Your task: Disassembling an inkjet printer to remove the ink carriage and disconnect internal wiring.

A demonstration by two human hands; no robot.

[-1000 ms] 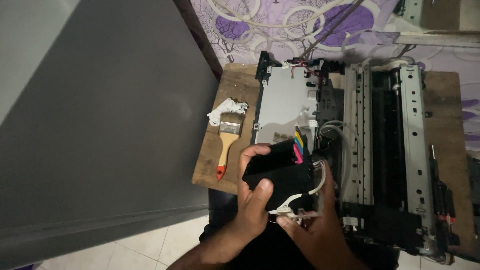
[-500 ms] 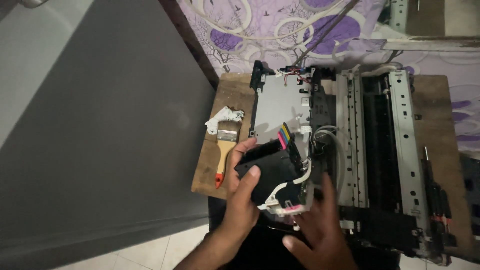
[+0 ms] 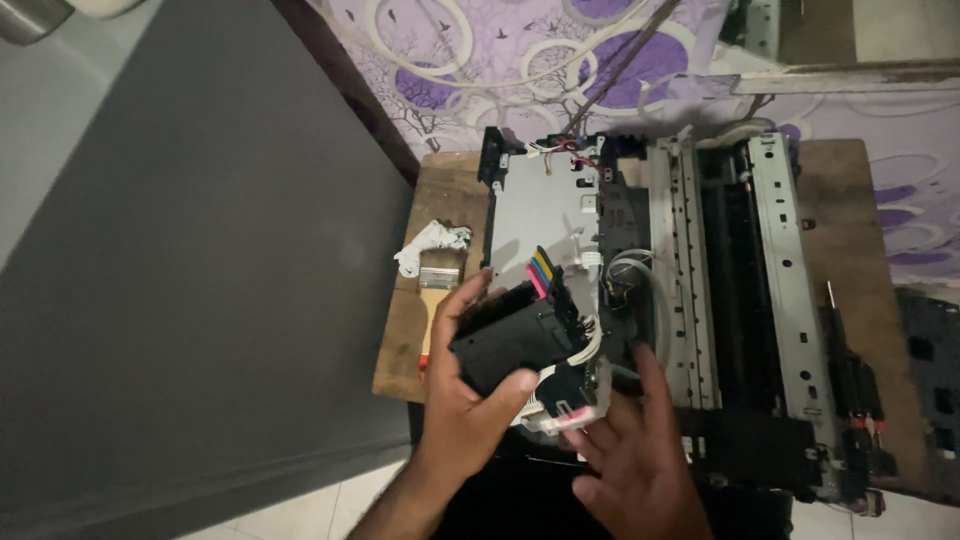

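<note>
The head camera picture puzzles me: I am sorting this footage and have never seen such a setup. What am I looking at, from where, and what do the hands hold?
The picture comes from a camera worn on a person's head, looking down at their own two bare hands. There is no robot here. On a wooden board lies an opened printer chassis, its covers off, so metal rails and wires show. The left hand grips a black ink carriage block with coloured tabs and white tubes. The right hand is open with spread fingers, touching the block's underside, not closed on anything. Left of the chassis lie a paintbrush with a wooden handle and a crumpled white cloth.
</note>
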